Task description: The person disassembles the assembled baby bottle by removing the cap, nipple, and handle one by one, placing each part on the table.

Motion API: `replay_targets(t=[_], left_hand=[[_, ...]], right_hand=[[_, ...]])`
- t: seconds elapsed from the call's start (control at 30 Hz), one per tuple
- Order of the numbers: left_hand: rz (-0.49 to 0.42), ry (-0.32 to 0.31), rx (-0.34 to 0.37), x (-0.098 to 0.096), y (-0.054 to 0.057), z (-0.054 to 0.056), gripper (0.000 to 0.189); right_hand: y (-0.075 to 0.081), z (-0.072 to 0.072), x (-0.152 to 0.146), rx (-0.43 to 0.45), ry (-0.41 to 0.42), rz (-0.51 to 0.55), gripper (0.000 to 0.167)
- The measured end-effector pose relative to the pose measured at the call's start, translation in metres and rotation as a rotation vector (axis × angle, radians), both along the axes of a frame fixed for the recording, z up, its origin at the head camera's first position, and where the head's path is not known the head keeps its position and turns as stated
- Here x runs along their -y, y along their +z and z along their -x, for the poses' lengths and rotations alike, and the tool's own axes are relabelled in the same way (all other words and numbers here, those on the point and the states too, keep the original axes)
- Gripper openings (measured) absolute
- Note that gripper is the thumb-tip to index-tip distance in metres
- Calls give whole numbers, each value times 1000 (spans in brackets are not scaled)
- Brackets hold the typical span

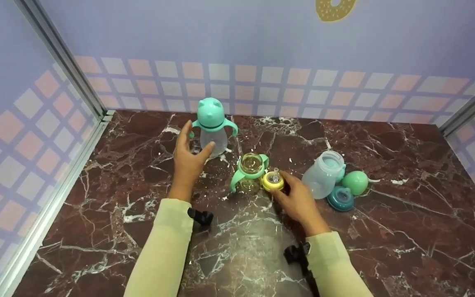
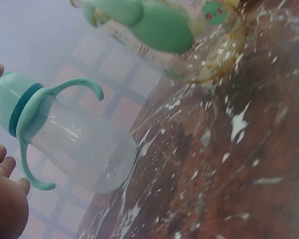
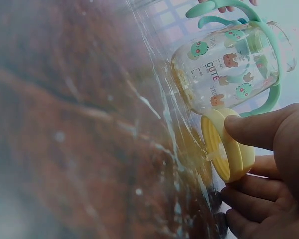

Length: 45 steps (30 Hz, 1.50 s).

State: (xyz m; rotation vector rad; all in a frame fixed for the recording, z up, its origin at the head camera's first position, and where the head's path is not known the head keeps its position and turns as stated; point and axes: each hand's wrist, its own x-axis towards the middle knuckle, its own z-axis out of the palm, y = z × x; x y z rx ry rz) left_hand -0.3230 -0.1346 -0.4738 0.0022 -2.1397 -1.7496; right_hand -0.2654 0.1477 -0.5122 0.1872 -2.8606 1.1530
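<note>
A sippy bottle with a teal animal-shaped cap and teal handles (image 1: 213, 140) stands upright at the back. Fingers spread, my left hand (image 1: 189, 163) is beside it at its left; in the left wrist view the fingers look apart from the bottle body. An uncapped clear bottle (image 3: 220, 69) with green handles and printed cartoons stands in the middle. To its right, a yellow bottle collar with a clear spout (image 1: 273, 181) is pinched between thumb and fingers of my right hand (image 1: 299, 200). The right wrist view shows the collar tilted, its threaded inside visible, close to the clear bottle's base.
Right of my right hand stand an open frosted bottle (image 1: 323, 175), a teal collar with a spout (image 1: 340, 199) and a green rounded cap (image 1: 355, 182). All are on a dark red marbled tabletop (image 1: 406, 247). Tiled-pattern walls (image 1: 270, 74) close off the back and sides.
</note>
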Motion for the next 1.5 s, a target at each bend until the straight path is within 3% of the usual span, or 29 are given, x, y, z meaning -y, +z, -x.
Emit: replay_targets(t=[0.3,0.8,1.03,1.5], left_hand=[[141,60,45,8,3,14,88],[305,34,147,12,5,35,98],[347,31,116,9,5,43,99],[375,110,103,-4,1,51,87]], right_hand=[[-2,1,1,9,2,-1,61],[0,-1,3,2,-9,-15,60],[3,-1,3,27,-4,-9,62],[-1,0,-2,-2,-11,-14,60]])
